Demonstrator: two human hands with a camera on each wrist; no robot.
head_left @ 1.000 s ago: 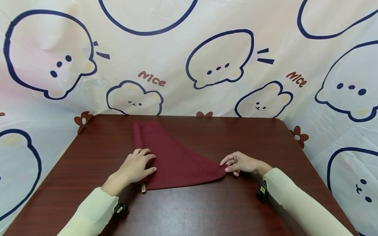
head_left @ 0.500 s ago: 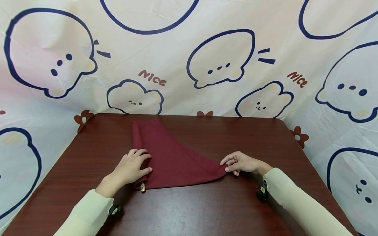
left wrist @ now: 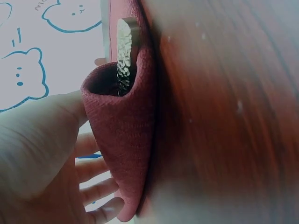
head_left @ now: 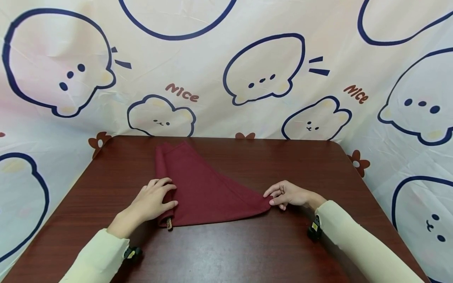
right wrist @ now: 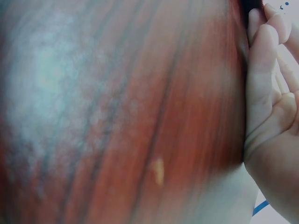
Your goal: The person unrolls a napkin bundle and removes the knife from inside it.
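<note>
A maroon cloth (head_left: pixel 209 192) lies on the table, its left edge turned into a roll (head_left: pixel 162 163) and its right side narrowing to a corner. From the near end of this roll pokes a short, flat, gold-patterned piece (left wrist: pixel 124 51); the rest of it is hidden inside. My left hand (head_left: pixel 152 198) rests over the roll, fingers spread and loosely bent, thumb toward the flat cloth. In the left wrist view the fingers (left wrist: pixel 93 168) lie along the roll's side. At the cloth's right corner, my right hand (head_left: pixel 288 194) pinches the fabric between thumb and fingers.
The dark reddish-brown wooden table (head_left: pixel 226 255) has a glossy near area. A pale curtain (head_left: pixel 212 70) with cartoon bear outlines surrounds its back and sides. Each wrist carries a small black device, such as the right one (head_left: pixel 314 229).
My left hand has slid a little to the left, and the roll with the gold-patterned piece has shifted left with it. The right hand keeps its pinch on the corner and stays in place.
</note>
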